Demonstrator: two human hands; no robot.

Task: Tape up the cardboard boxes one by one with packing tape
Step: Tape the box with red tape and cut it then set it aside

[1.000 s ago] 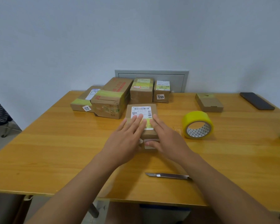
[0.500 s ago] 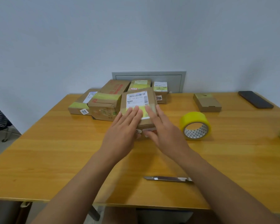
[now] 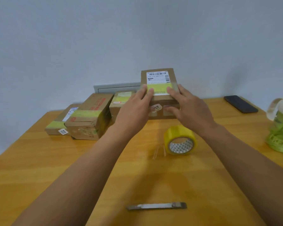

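Both hands hold one small cardboard box point(image 3: 159, 88), at the far middle of the tabletop point(image 3: 39, 168), over its back edge.

Left hand point(image 3: 134, 111): grip on the box's left side, fingers fairly straight and laid up over the top edge, tips touching the yellow-green tape band across the white label. Thumb hidden behind the hand; cannot tell whether it curls under.

Right hand point(image 3: 189, 108): fingers spread over the box's right top corner, thumb pressed against the near face below. Grip clamps the box between fingers and thumb.

Box tilted, label face toward the camera, barcode at its upper end. A small oval sticker on the near face, digits blurred. Cannot tell whether the box's underside rests on another box or hangs free; the hands cover that edge.

Left of it, a cluster of taped boxes point(image 3: 88, 118) touching one another, one with red print, the lowest with a numbered tag. The box behind the left hand is partly hidden.

Yellow tape roll point(image 3: 180, 140) stands on edge near the right forearm. A utility knife point(image 3: 157, 206) lies flat close to the near edge. A dark phone point(image 3: 240, 104) far right. A clear container with green contents point(image 3: 281, 128), cut off by the right border.
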